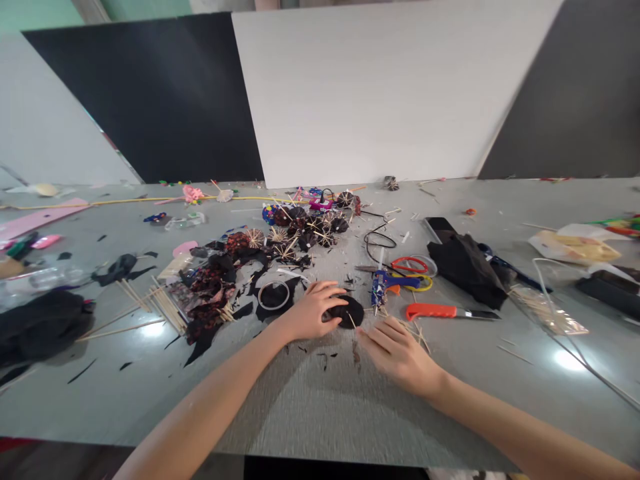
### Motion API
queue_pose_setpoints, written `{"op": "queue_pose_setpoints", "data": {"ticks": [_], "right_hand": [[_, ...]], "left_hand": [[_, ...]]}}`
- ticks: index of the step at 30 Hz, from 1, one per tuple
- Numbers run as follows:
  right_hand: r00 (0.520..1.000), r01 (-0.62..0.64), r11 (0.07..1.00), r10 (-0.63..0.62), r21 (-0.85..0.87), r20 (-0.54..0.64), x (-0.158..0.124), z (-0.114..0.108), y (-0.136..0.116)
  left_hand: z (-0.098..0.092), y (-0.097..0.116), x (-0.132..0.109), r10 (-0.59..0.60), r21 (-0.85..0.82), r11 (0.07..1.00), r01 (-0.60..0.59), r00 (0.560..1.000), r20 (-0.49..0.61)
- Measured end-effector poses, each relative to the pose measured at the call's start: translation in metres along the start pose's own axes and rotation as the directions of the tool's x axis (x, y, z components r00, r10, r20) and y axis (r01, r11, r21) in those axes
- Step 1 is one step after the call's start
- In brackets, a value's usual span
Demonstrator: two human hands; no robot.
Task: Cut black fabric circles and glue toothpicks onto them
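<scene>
A round black piece (pixel 354 312) lies on the grey table between my hands. My left hand (pixel 316 310) rests over its left side, fingers bent round its edge and holding it against the table. A thin pale stick (pixel 351 322) slants over the front of the piece. The fingertips of my right hand (pixel 393 347) are pinched at the near end of this stick. Just beyond my right hand, a blue glue gun (pixel 379 291) lies beside orange-handled and yellow-handled scissors (pixel 411 265). To the left of my left hand, a clear ring (pixel 273 295) lies on black cloth.
Several black balls with sticks (pixel 327 223) cluster at the middle back. An orange-handled knife (pixel 433 311) lies right, blade pointing right. Black cloth (pixel 467 267) sits beyond it. Loose sticks (pixel 167 308) and patterned cloth scraps (pixel 205 293) lie left. White and black boards (pixel 380 93) stand behind the table (pixel 300 413).
</scene>
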State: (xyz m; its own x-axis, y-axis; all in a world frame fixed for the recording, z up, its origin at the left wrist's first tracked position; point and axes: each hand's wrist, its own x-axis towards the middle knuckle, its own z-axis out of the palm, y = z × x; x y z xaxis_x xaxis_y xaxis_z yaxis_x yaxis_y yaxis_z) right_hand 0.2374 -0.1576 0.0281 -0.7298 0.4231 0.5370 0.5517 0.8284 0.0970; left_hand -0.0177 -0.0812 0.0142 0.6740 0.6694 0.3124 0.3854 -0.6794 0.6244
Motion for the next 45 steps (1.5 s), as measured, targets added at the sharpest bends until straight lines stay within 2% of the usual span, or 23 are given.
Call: {"op": "queue_pose_setpoints", "data": {"ticks": [5, 22, 32, 45], "right_hand": [[0.997, 0.078, 0.996, -0.077, -0.045, 0.020, 0.001, 0.004, 0.001], [0.996, 0.065, 0.998, -0.064, -0.021, 0.066, -0.001, 0.014, 0.002], [0.992, 0.078, 0.996, -0.074, -0.039, 0.102, 0.000, 0.010, 0.003], [0.993, -0.008, 1.000, 0.012, -0.027, 0.114, 0.006, 0.001, -0.001]], "left_hand": [[0.001, 0.000, 0.000, -0.010, 0.002, 1.000, 0.010, 1.000, 0.004], [0.000, 0.002, -0.001, -0.005, 0.018, 1.000, 0.005, 1.000, -0.016], [0.001, 0.001, -0.001, -0.007, 0.007, 1.000, 0.008, 1.000, -0.013], [0.000, 0.003, -0.001, -0.008, 0.004, 1.000, 0.008, 1.000, -0.007]]}}
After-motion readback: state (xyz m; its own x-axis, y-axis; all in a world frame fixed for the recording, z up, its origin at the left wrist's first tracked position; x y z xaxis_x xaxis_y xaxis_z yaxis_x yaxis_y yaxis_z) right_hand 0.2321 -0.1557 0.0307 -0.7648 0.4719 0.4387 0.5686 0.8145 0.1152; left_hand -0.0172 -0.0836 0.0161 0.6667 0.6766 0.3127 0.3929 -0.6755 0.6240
